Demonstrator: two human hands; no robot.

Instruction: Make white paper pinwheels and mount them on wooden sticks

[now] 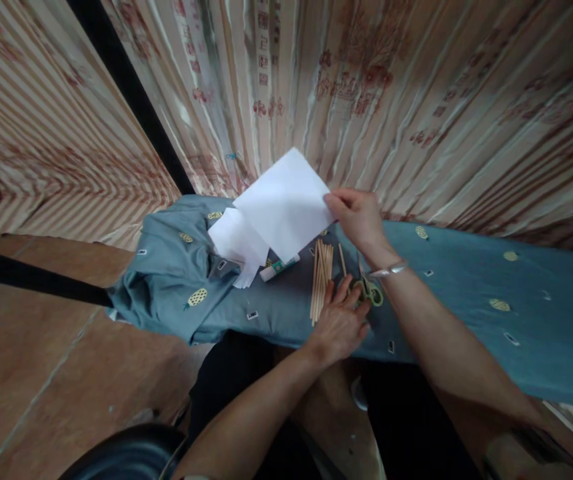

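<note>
Fingers [342,195] of the right hand [364,217] are pinched closed on the right corner of a white paper sheet [284,200], thumb against index finger, basically no gap. Sheet's held out over the cloth [446,300], turned like a diamond: one corner points to the far side, one to the near side, one left. Hard to say which way its long axis goes, since it looks close to square from here.

Left hand [340,323] is palm down with its fingers loosely spread over the near part of the setup, fingertips by the wooden sticks [318,280] and over the green-handled scissors [376,293]. Can't really tell how hard it's touching any of that.

Sticks lie in a loose bundle running near to far, far ends leaning a bit right. One loose stick [341,257] sits just right of them, pointing roughly the same way. Scissors have their handles toward the near right and the blades going far and slightly left.

Left of the sticks there's a glue stick [279,267], lying mostly left to right, far end partly up by the sheet's near corner. Smaller paper pieces [234,237] are further left, partly under the sheet's outline. Near left, a dark round thing [126,453] could be a seat or a basin, can't tell.
</note>
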